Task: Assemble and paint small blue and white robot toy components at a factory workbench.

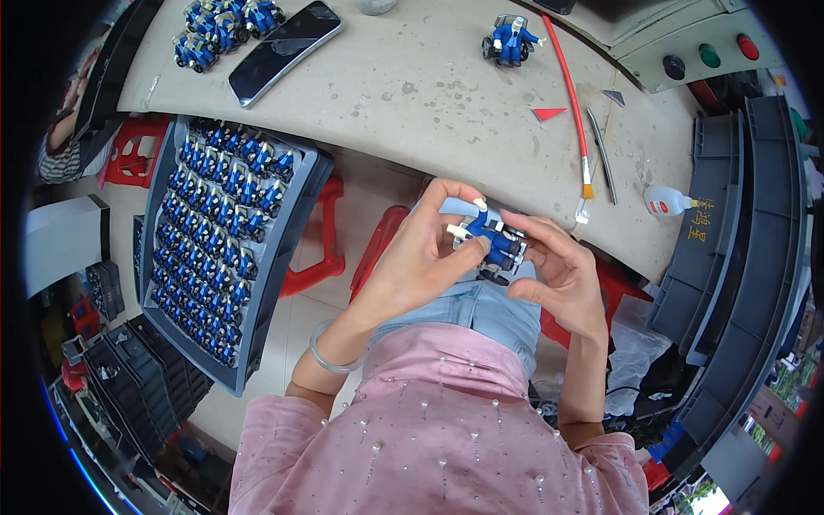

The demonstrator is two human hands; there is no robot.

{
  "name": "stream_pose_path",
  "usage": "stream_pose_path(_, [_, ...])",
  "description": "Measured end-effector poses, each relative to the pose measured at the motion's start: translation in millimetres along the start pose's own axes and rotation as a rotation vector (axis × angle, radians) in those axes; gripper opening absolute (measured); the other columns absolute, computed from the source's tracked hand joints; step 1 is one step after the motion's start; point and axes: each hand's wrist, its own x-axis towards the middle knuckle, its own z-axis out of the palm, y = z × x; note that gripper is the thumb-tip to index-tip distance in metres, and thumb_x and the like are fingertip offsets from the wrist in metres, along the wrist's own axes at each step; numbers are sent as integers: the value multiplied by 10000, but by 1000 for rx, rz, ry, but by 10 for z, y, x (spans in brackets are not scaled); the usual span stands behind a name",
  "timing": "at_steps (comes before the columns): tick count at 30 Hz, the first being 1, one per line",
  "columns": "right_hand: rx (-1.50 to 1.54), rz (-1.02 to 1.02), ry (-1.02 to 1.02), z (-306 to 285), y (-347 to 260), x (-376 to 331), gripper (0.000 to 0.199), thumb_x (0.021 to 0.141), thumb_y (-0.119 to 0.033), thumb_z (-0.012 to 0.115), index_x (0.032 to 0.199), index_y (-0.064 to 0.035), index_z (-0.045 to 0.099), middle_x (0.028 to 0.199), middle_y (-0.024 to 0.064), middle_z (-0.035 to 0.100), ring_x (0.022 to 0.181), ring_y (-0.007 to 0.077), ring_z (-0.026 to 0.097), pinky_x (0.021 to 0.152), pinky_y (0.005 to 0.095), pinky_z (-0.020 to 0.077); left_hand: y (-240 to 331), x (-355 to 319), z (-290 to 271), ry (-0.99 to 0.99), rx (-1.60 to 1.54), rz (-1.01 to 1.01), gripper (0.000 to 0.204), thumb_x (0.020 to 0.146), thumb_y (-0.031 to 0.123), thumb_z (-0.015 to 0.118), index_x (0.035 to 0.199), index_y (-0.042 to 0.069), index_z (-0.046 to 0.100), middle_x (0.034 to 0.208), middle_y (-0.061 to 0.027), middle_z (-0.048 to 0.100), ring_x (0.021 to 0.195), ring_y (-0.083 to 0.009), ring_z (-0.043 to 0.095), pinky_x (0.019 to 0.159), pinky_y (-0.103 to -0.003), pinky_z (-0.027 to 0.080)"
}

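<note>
Just beyond my lap, at the table's near edge, I hold a small toy figure in a blue suit (499, 244), seated in a tiny wheelchair. My left hand (422, 253) grips its body, with the thumb pressed on the blue suit. Against the wheelchair's right side rest the curled fingers of my right hand (562, 273); its thumb is close to the lower end. Fingers hide parts of the chair. A similar seated figure (512, 41) stands at the table's far right, near a red-handled brush (566, 94) and a thin metal tool (602, 156).
A grey tray (319, 176) packed with blue figures is at my left. On the table (386, 107) lie a phone (286, 53), a cluster of figures (225, 27), red and grey scraps, and a white squeeze bottle (668, 202). Grey trays (695, 232) stand at right; red stools (319, 249) are below.
</note>
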Motion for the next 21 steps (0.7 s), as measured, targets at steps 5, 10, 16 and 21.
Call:
stream_pose_path(5, [-55, -57, 123, 208, 78, 22, 731, 667, 15, 812, 1319, 24, 480, 1212, 105, 534, 1076, 153, 537, 879, 300, 498, -50, 9, 34, 122, 54, 100, 370, 875, -6, 550, 1210, 24, 396, 839, -25, 590, 697, -36, 498, 587, -184, 384])
stream_pose_path(10, [115, -179, 276, 345, 283, 36, 721, 682, 70, 775, 1317, 52, 432, 1211, 124, 524, 1130, 190, 543, 921, 311, 495, -112, 20, -28, 91, -18, 217, 318, 963, 168, 484, 1219, -13, 431, 819, -26, 562, 712, -62, 484, 633, -213, 385])
stream_pose_path(16, [101, -245, 383, 421, 358, 60, 721, 695, 97, 755, 1314, 49, 390, 1217, 130, 504, 1113, 182, 544, 941, 310, 477, -238, 8, 21, 79, -19, 290, 414, 993, 272, 433, 1262, -43, 446, 816, -20, 504, 714, -79, 457, 638, -218, 362])
stream_pose_path(21, [97, -258, 415, 437, 409, 66, 722, 694, 103, 751, 1315, 44, 387, 1226, 128, 491, 1115, 182, 540, 936, 307, 480, -229, -8, 46, 80, -22, 265, 410, 978, 256, 474, 1262, -39, 454, 922, -44, 515, 760, -94, 473, 671, -230, 393])
